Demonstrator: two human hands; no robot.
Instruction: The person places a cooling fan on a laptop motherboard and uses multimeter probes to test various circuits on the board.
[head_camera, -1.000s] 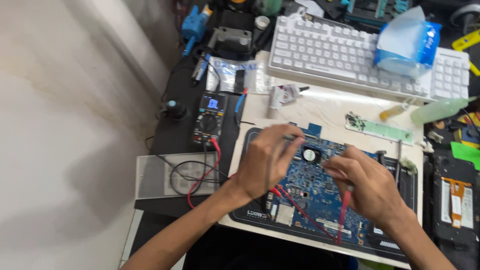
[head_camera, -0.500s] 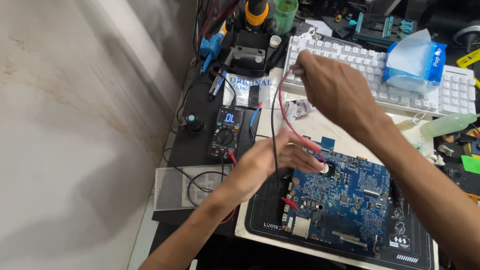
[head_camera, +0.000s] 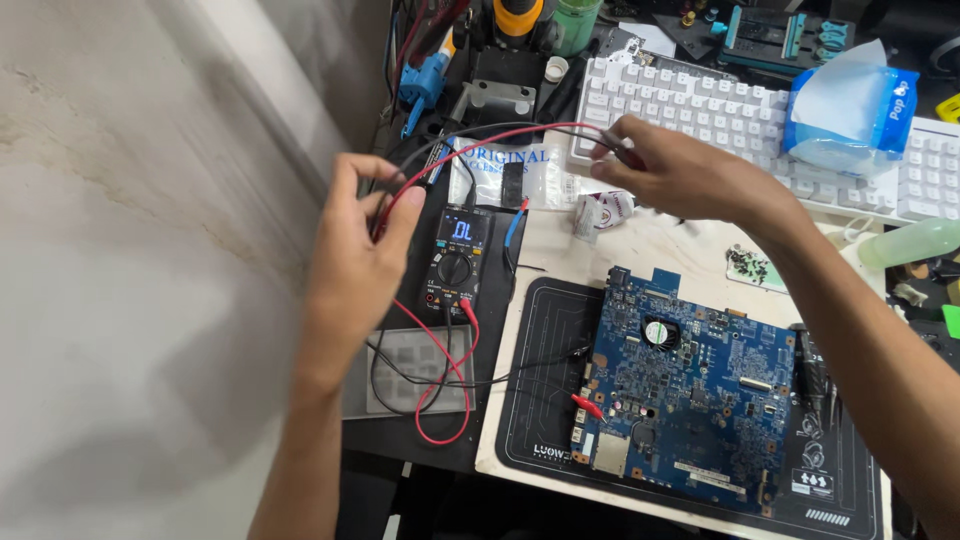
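- Left hand (head_camera: 358, 245) pinches the red and black test leads (head_camera: 440, 150) above the multimeter (head_camera: 455, 258) at the bench's left edge, lifting slack off its dial
- Right hand (head_camera: 675, 175) grips the probe ends by the white keyboard (head_camera: 720, 115), clear of the blue circuit board (head_camera: 690, 385) lying on the black mat (head_camera: 545, 400)

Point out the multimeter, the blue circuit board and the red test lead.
multimeter (head_camera: 455, 258): head view, on its round dial below the lit screen.
blue circuit board (head_camera: 700, 390): head view, on the middle of its blue face.
red test lead (head_camera: 432, 340): head view, on the red wire running down beside the meter.
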